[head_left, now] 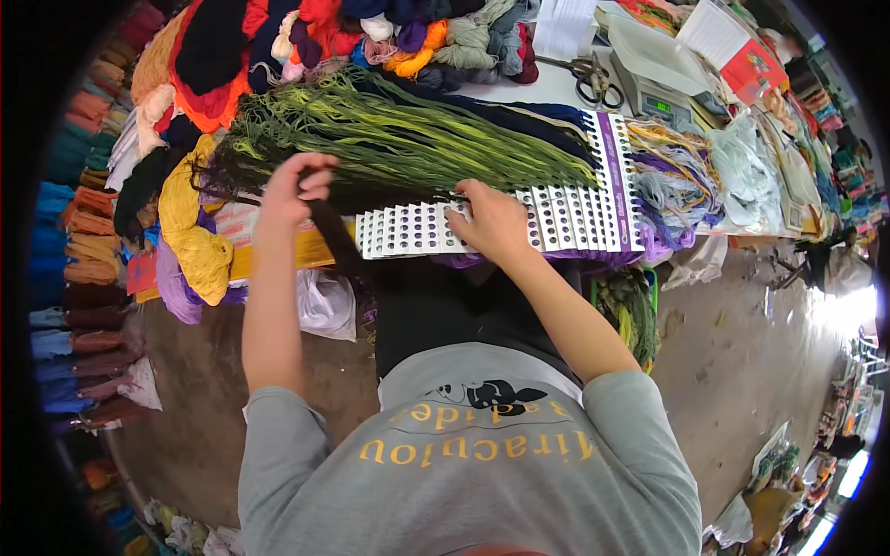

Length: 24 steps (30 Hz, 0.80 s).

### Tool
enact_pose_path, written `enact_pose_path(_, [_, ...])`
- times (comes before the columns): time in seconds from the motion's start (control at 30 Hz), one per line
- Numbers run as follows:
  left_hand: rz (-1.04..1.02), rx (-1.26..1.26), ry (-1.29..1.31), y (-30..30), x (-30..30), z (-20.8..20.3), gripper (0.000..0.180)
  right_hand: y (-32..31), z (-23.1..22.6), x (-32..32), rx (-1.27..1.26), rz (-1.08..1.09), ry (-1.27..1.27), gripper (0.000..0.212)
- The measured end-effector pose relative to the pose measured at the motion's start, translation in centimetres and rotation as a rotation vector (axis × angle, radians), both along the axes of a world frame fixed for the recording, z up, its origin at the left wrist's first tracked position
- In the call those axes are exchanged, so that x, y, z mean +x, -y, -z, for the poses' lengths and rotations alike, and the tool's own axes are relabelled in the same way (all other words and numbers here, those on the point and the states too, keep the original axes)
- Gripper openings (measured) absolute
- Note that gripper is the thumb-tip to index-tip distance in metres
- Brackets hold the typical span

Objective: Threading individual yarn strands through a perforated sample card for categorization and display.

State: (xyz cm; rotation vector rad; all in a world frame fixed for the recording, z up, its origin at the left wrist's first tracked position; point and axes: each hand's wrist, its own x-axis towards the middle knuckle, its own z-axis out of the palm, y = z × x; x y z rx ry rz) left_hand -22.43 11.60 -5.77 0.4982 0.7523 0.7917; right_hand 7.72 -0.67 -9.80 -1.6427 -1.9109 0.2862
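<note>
A fanned stack of white punched thread cards (408, 230) lies along the table's near edge, with rows of round holes. Long green, yellow-green and dark floss strands (399, 139) spread leftward from the cards' holes across the table. My left hand (298, 190) is raised at the stack's left, fingers curled round a dark skein of floss (336, 233) that hangs down toward my lap. On the cards rests my right hand (496, 222), its thumb and forefinger gripping near a card's upper edge where dark strands lie. The exact fingertip contact is too small to make out.
Colourful yarn skeins (389, 37) are heaped at the back, and yellow hanks (197, 222) hang at the left. Scissors (598, 85) and a digital scale (654, 97) stand behind the cards. Mixed floss (672, 181) and a clear plastic bag (749, 171) lie at right.
</note>
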Motion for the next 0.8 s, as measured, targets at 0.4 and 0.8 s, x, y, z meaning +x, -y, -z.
enact_pose_path(0.4, [-0.300, 0.448, -1.264, 0.2, -2.7, 3.8, 0.049, 0.1, -0.1, -0.4, 0.016, -0.015, 0.003, 0.031])
enact_pose_path(0.8, [-0.095, 1.333, -1.236, 5.2, 7.9, 8.3, 0.015, -0.1, 0.8, -0.4, 0.085, -0.007, -0.015, 0.033])
